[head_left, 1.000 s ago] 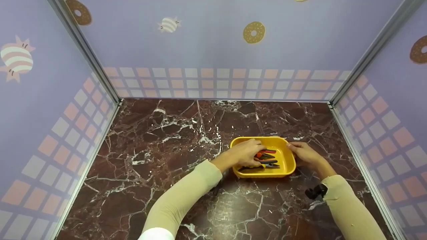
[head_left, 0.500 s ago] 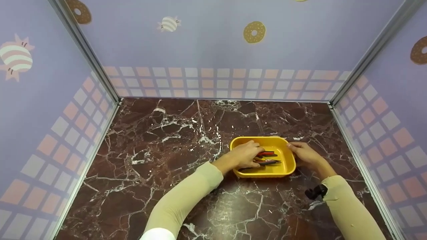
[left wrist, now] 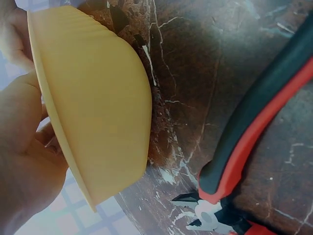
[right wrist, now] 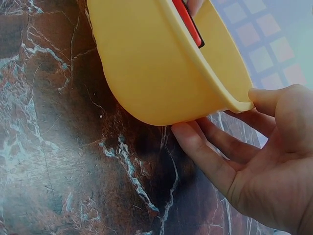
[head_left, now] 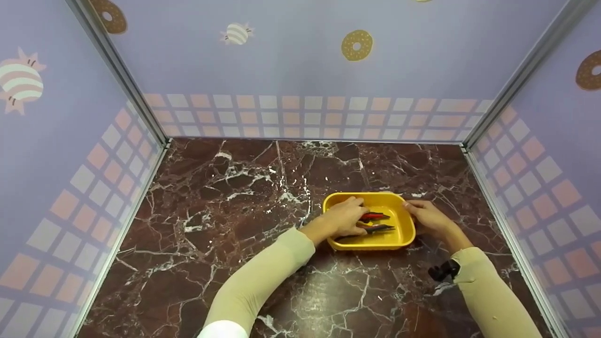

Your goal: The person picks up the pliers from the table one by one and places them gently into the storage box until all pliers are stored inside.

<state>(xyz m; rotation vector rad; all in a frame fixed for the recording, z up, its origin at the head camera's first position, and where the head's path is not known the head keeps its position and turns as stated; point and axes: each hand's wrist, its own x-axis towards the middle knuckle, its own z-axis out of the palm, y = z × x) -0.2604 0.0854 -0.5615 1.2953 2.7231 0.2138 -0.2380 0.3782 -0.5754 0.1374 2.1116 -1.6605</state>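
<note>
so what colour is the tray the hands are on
Yellow tray; clearest in the head view.

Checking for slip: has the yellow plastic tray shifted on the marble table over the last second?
No. The yellow plastic tray sits at the same white veins of the marble table.

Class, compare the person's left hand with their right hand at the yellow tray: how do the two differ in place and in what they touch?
The left hand reaches inside the yellow tray, fingers on the red and black tool handles; the right hand stays outside it. The left hand comes over the tray's left rim; the right hand steadies the right rim, thumb on the lip and straight fingers against the outer wall. Both wear cream sleeves and touch the same tray.
</note>
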